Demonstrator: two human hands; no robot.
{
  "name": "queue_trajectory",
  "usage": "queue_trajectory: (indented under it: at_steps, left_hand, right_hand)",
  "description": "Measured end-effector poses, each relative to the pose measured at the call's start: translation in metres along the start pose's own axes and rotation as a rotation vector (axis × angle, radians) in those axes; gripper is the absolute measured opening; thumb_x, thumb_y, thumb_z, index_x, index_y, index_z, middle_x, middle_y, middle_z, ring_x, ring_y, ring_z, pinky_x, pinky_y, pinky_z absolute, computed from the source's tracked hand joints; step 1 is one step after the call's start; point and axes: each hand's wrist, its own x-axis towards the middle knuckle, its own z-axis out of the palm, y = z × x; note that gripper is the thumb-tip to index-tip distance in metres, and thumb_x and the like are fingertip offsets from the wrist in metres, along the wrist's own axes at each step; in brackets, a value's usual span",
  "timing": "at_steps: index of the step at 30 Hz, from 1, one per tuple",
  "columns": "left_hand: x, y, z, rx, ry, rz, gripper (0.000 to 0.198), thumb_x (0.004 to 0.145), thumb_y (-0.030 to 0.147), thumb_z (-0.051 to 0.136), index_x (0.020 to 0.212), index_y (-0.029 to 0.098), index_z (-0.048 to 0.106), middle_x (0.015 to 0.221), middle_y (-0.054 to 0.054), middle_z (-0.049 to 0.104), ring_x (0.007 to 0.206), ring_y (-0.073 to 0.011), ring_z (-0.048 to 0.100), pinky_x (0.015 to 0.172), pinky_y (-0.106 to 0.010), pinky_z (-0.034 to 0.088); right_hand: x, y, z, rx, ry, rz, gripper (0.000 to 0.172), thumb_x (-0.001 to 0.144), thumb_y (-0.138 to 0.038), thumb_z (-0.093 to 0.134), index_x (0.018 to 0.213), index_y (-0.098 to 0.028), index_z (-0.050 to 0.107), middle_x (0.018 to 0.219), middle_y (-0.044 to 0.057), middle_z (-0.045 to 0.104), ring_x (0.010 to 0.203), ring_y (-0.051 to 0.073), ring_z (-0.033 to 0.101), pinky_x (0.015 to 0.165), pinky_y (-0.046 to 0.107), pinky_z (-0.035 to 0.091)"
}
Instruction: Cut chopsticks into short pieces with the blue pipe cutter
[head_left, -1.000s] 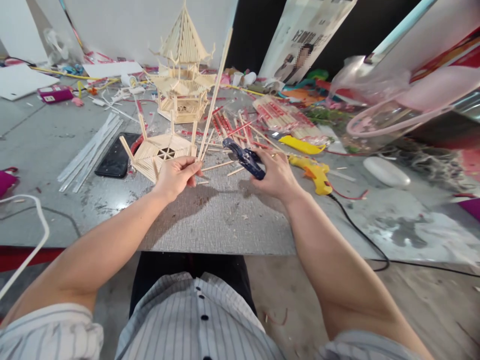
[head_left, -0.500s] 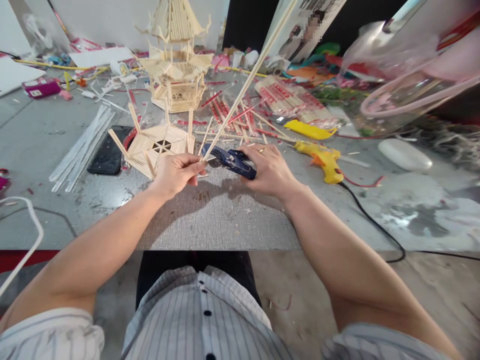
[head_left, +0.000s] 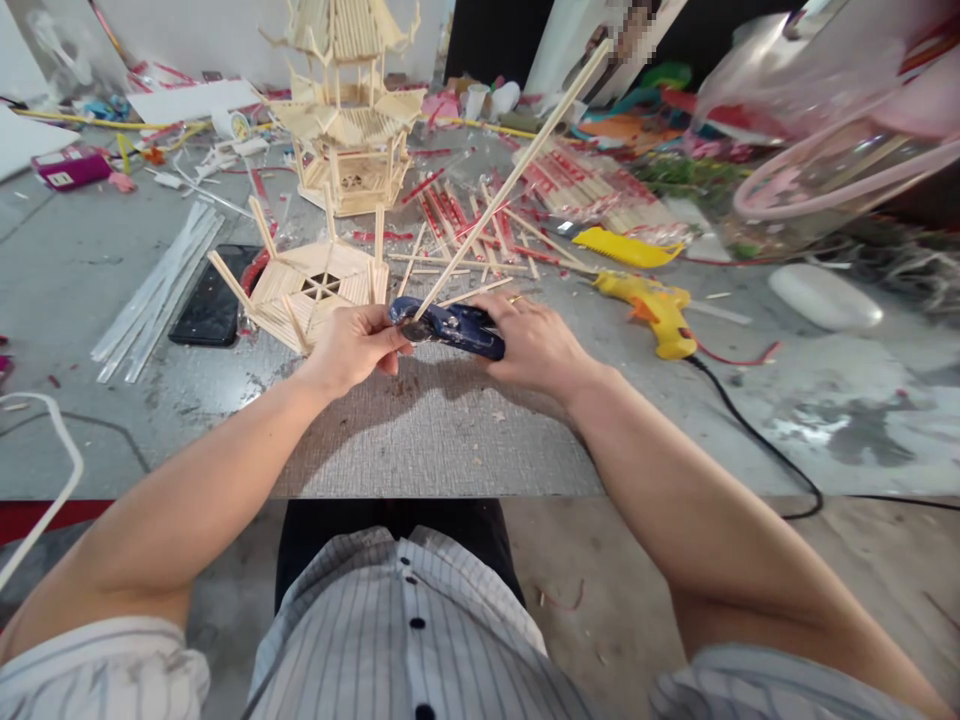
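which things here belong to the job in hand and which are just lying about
Belong to it: sticks in the left hand, blue cutters in the right hand; likely the wooden base and glue gun too
Seemingly just lying about: phone, purple box

1. cool, bright light is washing over the grey tabletop [head_left: 465, 450], glare flaring left of centre!
2. soft shadow is pooling beneath the left hand [head_left: 352, 350] and right hand [head_left: 536, 345].
3. far right, the pink-rimmed container [head_left: 832, 172] is stretching, smearing into blur.
4. pixel blocks are masking part of the poster [head_left: 574, 50].
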Motion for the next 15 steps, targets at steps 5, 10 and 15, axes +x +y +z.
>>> queue_trajectory:
  at_steps: [5,10,15]
  left_hand:
    - [0.0005,0.0024,0.003,-0.083,0.01,-0.024,0.027,0.069,0.036,0.071,0.06,0.013,0.058,0.051,0.0,0.059,0.038,-0.0055,0.051,0.039,-0.019,0.042]
    - [0.0006,0.0043,0.0052,-0.103,0.047,-0.045,0.024,0.069,0.031,0.07,0.06,0.013,0.058,0.051,0.0,0.059,0.039,-0.0051,0.052,0.04,-0.018,0.043]
    - [0.001,0.0009,0.0051,-0.117,0.057,-0.023,0.019,0.07,0.027,0.069,0.06,0.013,0.059,0.049,0.001,0.058,0.039,-0.0055,0.052,0.041,-0.019,0.044]
  right_hand:
    - [0.0002,-0.0009,0.0003,-0.014,0.0,-0.018,0.057,0.067,-0.025,0.056,0.123,-0.018,0.047,0.111,0.013,0.061,0.099,0.029,0.058,0.083,0.041,0.044]
    - [-0.0004,-0.0028,-0.0009,-0.031,-0.03,0.005,0.055,0.068,-0.025,0.055,0.122,-0.017,0.047,0.111,0.012,0.061,0.096,0.028,0.059,0.082,0.039,0.045]
    - [-0.0008,-0.0037,-0.0012,-0.031,-0.035,0.002,0.056,0.069,-0.025,0.054,0.123,-0.014,0.045,0.112,0.014,0.06,0.097,0.028,0.059,0.084,0.039,0.044]
